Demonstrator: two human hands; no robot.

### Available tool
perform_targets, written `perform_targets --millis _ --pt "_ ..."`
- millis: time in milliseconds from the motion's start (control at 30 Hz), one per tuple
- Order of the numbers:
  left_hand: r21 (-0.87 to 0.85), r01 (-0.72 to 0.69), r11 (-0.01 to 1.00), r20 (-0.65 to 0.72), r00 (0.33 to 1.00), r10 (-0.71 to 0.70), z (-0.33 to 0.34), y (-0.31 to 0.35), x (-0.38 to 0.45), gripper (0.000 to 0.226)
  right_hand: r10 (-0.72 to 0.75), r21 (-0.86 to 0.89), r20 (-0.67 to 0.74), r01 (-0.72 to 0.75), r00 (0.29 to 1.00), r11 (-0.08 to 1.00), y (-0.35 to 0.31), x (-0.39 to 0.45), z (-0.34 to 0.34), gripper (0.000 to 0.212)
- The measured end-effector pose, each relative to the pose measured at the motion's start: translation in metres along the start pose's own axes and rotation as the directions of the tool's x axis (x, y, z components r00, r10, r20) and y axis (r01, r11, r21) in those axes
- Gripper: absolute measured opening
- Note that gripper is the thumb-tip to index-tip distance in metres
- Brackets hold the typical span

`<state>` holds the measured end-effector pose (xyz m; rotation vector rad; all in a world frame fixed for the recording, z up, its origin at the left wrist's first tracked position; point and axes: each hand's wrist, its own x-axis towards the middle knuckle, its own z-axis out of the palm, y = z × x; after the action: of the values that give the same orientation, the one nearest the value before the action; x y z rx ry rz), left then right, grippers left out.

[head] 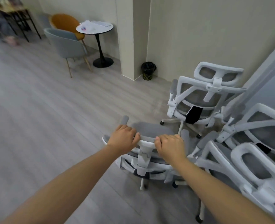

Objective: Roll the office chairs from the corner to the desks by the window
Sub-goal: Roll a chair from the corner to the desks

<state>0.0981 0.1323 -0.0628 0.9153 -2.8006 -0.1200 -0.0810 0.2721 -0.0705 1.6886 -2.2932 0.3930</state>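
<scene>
A white-framed office chair with grey mesh (151, 130) stands just in front of me, its back towards me. My left hand (123, 137) and my right hand (170, 145) both grip the top of its headrest, one on each side of the white centre post. Several more chairs of the same kind crowd the corner at the right: one upright (201, 97) against the wall, another (261, 126) beside the grey partition, and one (253, 168) close at my right arm.
A small black waste bin (148, 70) sits by the pillar. A round white table (95, 28) on a black pedestal stands at the back, with a grey-blue chair (65, 44) and an orange chair (64, 21). Open grey wood floor (44, 110) stretches left.
</scene>
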Motion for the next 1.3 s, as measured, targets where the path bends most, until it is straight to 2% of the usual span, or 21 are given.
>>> perform_targets --millis 200,433,633,800,967,1133,1300 --pt "0.055 0.177 0.983 -0.141 0.976 -0.168 -0.011 -0.006 -0.109 0.041 -0.168 0.093 -0.023 0.17 0.985 0.981 -0.057 -0.044 -0.007 0.045" --pt "0.054 0.346 0.937 -0.198 0.923 -0.329 -0.037 -0.025 -0.263 0.041 -0.344 0.163 -0.059 0.349 0.937 0.923 -0.165 -0.112 -0.027 0.042" --pt "0.054 0.495 0.867 -0.243 0.849 -0.47 -0.054 -0.036 -0.413 0.041 -0.471 0.216 -0.131 0.489 0.872 0.845 -0.268 -0.184 -0.049 0.042" --pt "0.046 0.615 0.787 -0.359 0.746 -0.561 -0.072 -0.041 -0.537 0.038 -0.572 0.293 -0.16 0.592 0.804 0.75 -0.357 -0.24 -0.064 0.042" --pt "0.057 0.74 0.67 -0.358 0.642 -0.678 -0.093 -0.058 -0.65 0.04 -0.672 0.348 -0.184 0.687 0.718 0.639 -0.455 -0.283 -0.08 0.042" --pt "0.02 0.851 0.524 -0.456 0.474 -0.753 -0.113 -0.082 -0.743 0.039 -0.767 0.422 -0.209 0.764 0.606 0.488 -0.557 -0.309 -0.083 0.043" --pt "0.032 0.937 0.348 -0.471 0.321 -0.822 -0.131 -0.114 -0.832 0.039 -0.84 0.475 -0.288 0.83 0.46 0.292 -0.665 -0.327 -0.086 0.042"
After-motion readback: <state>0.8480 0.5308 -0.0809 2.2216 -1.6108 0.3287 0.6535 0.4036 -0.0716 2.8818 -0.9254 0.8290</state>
